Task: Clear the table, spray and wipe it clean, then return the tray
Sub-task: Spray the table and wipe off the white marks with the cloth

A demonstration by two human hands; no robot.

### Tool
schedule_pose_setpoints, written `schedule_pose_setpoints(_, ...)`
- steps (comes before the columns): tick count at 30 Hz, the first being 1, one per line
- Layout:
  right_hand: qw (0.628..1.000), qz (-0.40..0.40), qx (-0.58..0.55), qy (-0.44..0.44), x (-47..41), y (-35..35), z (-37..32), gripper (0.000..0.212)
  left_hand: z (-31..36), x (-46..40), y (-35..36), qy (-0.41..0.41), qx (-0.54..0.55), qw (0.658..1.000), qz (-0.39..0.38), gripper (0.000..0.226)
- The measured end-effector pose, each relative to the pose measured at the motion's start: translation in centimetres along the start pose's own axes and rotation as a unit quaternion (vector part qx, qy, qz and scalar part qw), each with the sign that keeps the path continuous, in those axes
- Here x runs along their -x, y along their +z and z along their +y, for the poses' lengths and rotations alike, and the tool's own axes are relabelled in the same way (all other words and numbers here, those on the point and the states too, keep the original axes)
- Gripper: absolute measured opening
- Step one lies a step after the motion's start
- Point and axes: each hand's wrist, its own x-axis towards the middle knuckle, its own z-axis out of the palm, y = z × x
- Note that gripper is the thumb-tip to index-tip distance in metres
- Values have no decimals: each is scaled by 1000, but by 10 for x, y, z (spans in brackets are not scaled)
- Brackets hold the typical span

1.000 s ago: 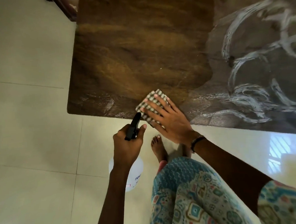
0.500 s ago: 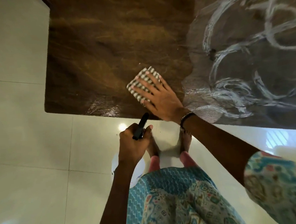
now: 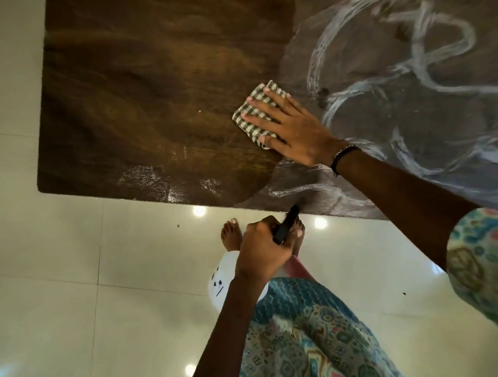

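A folded checked cloth (image 3: 253,108) lies on the brown wooden table (image 3: 148,92), and my right hand (image 3: 290,127) presses flat on it with fingers spread. White streaks of foam (image 3: 410,85) cover the table's right part. My left hand (image 3: 263,248) hangs below the table's near edge, closed around the black trigger head of a white spray bottle (image 3: 222,277), whose body shows under my wrist. The tray is not in view.
Shiny cream floor tiles (image 3: 73,286) surround the table on the left and front. My bare feet (image 3: 231,236) stand right at the table's near edge. Wet patches (image 3: 154,179) lie near the front left corner of the table.
My right hand has slid the cloth away from the near edge, farther onto the table and toward the foam. The left hand with the bottle stays low by the edge.
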Motion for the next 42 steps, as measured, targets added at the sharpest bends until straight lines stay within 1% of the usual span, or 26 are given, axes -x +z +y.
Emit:
schedule_pose_setpoints(2, 1000, -4, -5, -2, 1, -1, 2, 52, 6, -1, 5, -5, -25, 1000, 12, 40)
schedule_pose_setpoints(5, 1000, -11, -12, 0, 1, -3, 0, 53, 8, -2, 3, -52, -5, 998, 32, 41)
schedule_pose_setpoints(7, 1000, -11, -16, -1, 2, -4, 0, 54, 4, -1, -1, -65, -4, 997, 36, 45)
schedule_pose_setpoints(10, 1000, -13, -25, 0, 3, -5, 0, 54, -4, -1, -8, -83, 1, 996, 36, 43)
schedule_pose_setpoints(12, 1000, -8, -27, 0, 3, -5, -2, 54, -3, -2, -15, -98, -8, 993, 61, 41)
schedule_pose_setpoints(15, 1000, 10, -27, 12, 3, -1, -5, 52, -4, -3, -26, -104, -1, 989, 102, 47)
schedule_pose_setpoints(16, 999, 15, -28, 20, 4, 0, -8, 51, -6, -4, -29, -100, 13, 989, 109, 43)
schedule_pose_setpoints(18, 998, 26, -34, 35, 8, 4, -21, 51, -5, -4, -37, -83, 50, 988, 121, 23)
schedule_pose_setpoints(19, 998, 28, -37, 37, 12, 7, -31, 52, -4, -6, -40, -78, 63, 986, 130, 21)
schedule_pose_setpoints(21, 999, 25, -40, 24, 24, 18, -56, 52, -2, -9, -47, -81, 75, 983, 148, 28)
schedule_pose_setpoints(23, 999, 13, -39, 1, 45, 31, -82, 51, -2, -12, -51, -81, 78, 982, 149, 33)
schedule_pose_setpoints(25, 999, -4, -40, -3, 77, 42, -94, 48, 0, -14, -54, -85, 70, 983, 145, 36)
schedule_pose_setpoints(27, 999, -17, -41, 17, 112, 45, -87, 48, 2, -16, -56, -91, 70, 983, 141, 36)
schedule_pose_setpoints(29, 998, -10, -33, 45, 143, 41, -69, 49, 5, -17, -58, -101, 81, 982, 136, 31)
schedule_pose_setpoints(31, 997, -6, -26, 69, 156, 35, -52, 50, 8, -17, -58, -112, 90, 982, 124, 26)
schedule_pose_setpoints(33, 993, -5, -32, 112, 146, 31, -48, 50, 10, -18, -55, -112, 91, 983, 118, 26)
schedule_pose_setpoints(35, 986, 14, -39, 163, 123, 30, -57, 52, 12, -18, -50, -96, 75, 985, 119, 29)
schedule_pose_setpoints(36, 984, 26, -42, 172, 112, 31, -66, 52, 14, -18, -48, -85, 65, 987, 121, 30)
schedule_pose_setpoints(39, 991, 34, -41, 122, 97, 37, -88, 50, 21, -17, -42, -58, 45, 990, 119, 29)
schedule_pose_setpoints(42, 997, 11, -36, 65, 126, 43, -86, 46, 30, -17, -39, -40, 53, 992, 104, 29)
